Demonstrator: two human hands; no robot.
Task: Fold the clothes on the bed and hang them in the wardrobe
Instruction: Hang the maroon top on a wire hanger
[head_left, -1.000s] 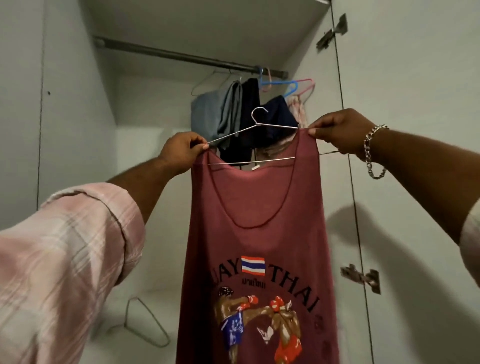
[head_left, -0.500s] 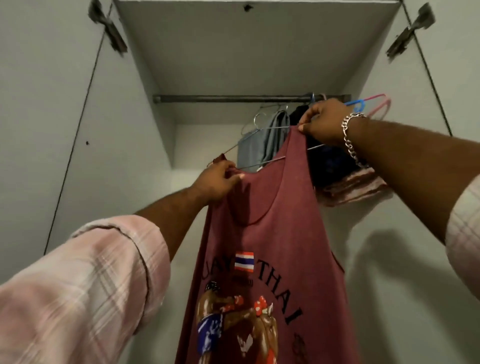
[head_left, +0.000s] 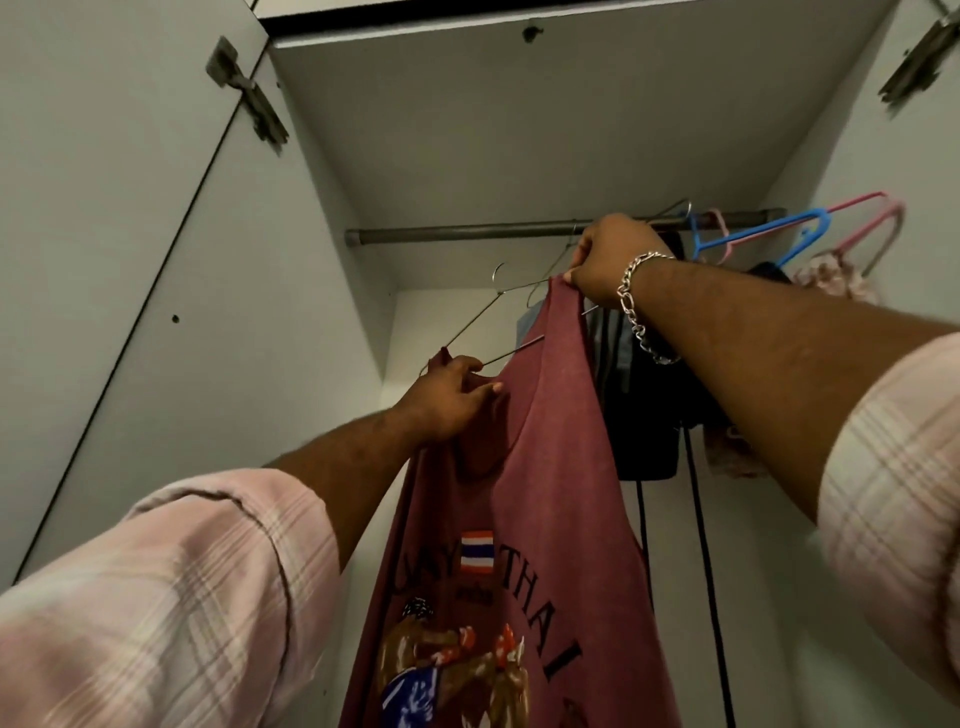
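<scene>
- My two forearms in pink checked sleeves reach up from 7 and 4 o'clock into the open wardrobe.
- The red tank top hangs between my hands, in the middle and lower part of the view. I judge it light, soft and limp; it gives no support to itself.
- My left hand, near the centre, has its fingers curled on the left strap and the lower end of the wire hanger.
- My right hand, at 1 o'clock and higher, pinches the right strap against the wire, so the hanger is tilted.
- The thin wire looks easy to bend and the straps can slip off it, so I think it is best to hold at both shoulders.
- Farthest, the rail is just above the hook; the hook is not yet on it.
</scene>
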